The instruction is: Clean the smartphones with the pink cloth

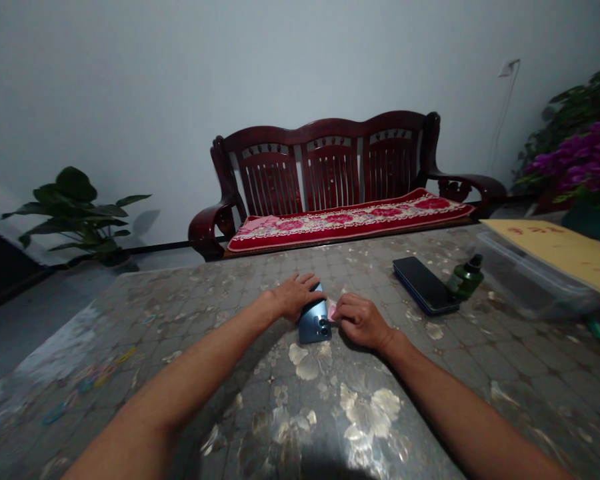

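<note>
A blue smartphone (314, 323) lies back side up on the patterned table cover, its camera lenses toward me. My left hand (296, 295) rests across the phone's far end, fingers stretched out and thumb over its back. On the phone's right side, my right hand (361, 320) is closed, with a small pink piece (332, 311) pinched between thumb and fingers. That pink piece, which looks like cloth or paper, is at the phone's right edge; most of it is hidden by the fingers.
Right of my hands are a dark flat case (423, 283), a green bottle (466, 277) and a clear plastic box (525, 273) with a yellow sheet (560, 250) on top. Colourful small links (100, 377) lie at left. A wooden bench (325, 167) stands beyond the table (260, 427).
</note>
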Tool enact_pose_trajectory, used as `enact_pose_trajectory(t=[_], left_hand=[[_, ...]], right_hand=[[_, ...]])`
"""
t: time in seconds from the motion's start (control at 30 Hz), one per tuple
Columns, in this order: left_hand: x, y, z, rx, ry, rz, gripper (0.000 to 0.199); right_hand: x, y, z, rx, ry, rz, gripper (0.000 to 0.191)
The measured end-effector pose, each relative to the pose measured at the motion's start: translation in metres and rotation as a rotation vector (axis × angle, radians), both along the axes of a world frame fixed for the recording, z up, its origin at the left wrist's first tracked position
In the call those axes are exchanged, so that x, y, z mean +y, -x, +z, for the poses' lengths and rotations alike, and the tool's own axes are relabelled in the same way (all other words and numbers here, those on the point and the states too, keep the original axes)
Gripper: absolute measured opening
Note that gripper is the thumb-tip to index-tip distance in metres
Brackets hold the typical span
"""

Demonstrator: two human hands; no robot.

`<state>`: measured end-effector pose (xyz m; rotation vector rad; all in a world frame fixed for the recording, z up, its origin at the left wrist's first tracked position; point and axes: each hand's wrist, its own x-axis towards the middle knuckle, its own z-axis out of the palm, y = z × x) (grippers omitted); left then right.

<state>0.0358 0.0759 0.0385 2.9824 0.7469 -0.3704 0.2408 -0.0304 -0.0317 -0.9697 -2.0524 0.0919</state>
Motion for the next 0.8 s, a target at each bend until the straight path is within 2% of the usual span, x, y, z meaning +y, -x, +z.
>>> enact_pose_trajectory(t=[0.1,0.23,0.3,0.43,0.63,0.8], left_hand=[[0.004,0.008,0.004,0.026,-0.023,0.094,0.086],[-0.003,0.02,0.004,0.063,-0.067,0.247,0.065],[-0.012,0.025,0.002,0.038,-0.064,0.332,0.058],[-0.029,0.038,-0.009,-0.085,0.004,0.457,0.059],[-0.032,0.055,-0.029,-0.245,0.136,0.459,0.061],[-0.031,0.058,-0.035,-0.301,0.137,0.473,0.058]], right_hand=[[0.004,-0.001,-0.004,0.073,0.008,-0.026,0.031],[0.009,-0.002,-0.009,0.117,0.029,-0.101,0.031],[0.011,-0.002,-0.01,0.123,0.055,-0.142,0.032],[0.013,0.0,-0.009,0.078,0.093,-0.194,0.033],[0.018,0.008,-0.009,-0.125,0.108,-0.271,0.027],[0.016,0.01,-0.005,-0.239,0.152,-0.251,0.03]])
